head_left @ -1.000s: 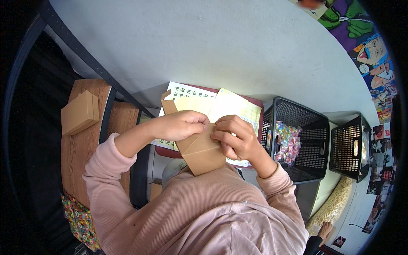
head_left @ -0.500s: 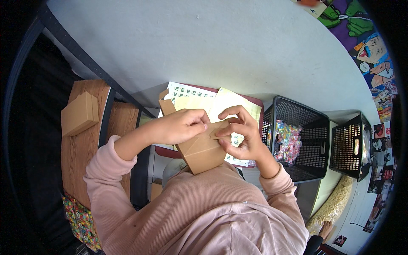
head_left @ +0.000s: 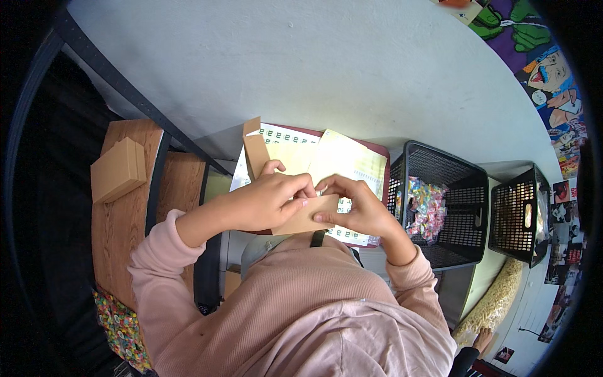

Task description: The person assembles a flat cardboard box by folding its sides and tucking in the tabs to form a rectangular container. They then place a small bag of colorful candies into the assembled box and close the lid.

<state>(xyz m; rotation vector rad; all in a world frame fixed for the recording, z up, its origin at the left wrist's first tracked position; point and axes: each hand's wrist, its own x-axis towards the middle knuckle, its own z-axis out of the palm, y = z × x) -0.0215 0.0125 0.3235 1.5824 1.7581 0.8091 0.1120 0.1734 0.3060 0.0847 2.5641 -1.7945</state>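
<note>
I take the black basket (head_left: 440, 207) of wrapped sweets as my landmark; a second black basket (head_left: 518, 213) sits beyond it. Left of the basket, over the sheets on the bench (head_left: 352, 160), I hold a brown cardboard box (head_left: 301, 217), long axis running left to right, one flap (head_left: 254, 151) standing up away from me. Left hand (head_left: 264, 201) and right hand (head_left: 358, 207) have their fingers pinched shut on its top edge. To fold well, I'd press evenly along the crease
</note>
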